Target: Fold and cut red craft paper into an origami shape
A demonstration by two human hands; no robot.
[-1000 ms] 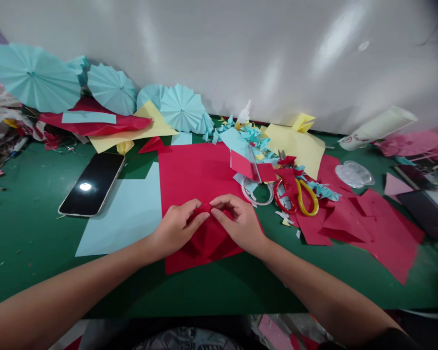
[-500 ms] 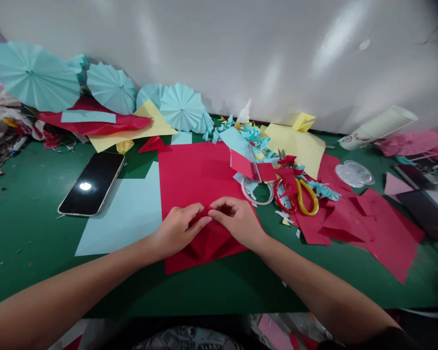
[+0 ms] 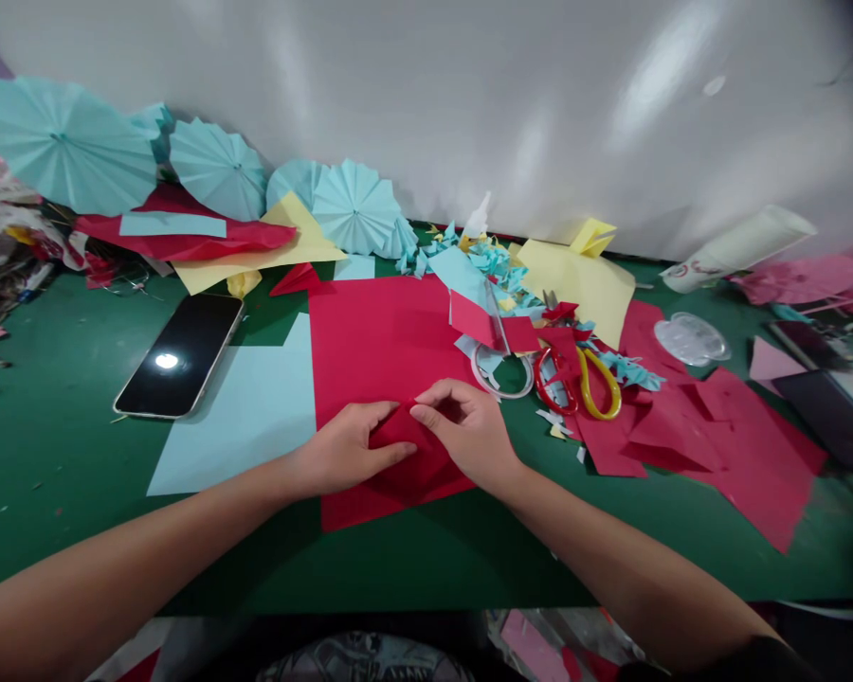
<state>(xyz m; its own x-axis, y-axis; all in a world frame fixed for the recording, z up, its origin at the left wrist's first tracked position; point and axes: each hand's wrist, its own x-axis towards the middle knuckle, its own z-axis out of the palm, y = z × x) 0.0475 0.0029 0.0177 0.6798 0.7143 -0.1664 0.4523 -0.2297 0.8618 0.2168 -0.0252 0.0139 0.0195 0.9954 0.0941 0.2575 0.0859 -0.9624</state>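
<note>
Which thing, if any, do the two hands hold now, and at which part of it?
The right hand seems to pinch folded red paper by an edge; whether the left hand also holds it cannot be told.

Left hand [image 3: 345, 447], right hand [image 3: 475, 434] over red sheet [image 3: 384, 332]; phone [image 3: 183, 350] left, scissors [image 3: 617, 396] right.

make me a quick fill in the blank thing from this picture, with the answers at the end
The left hand and right hand are over a large paper sheet whose colour is ____.
The scissors have one red handle and one ____ handle.
From the person's side, the phone lies to the ____ of both hands.

Missing words: red; yellow; left
</note>
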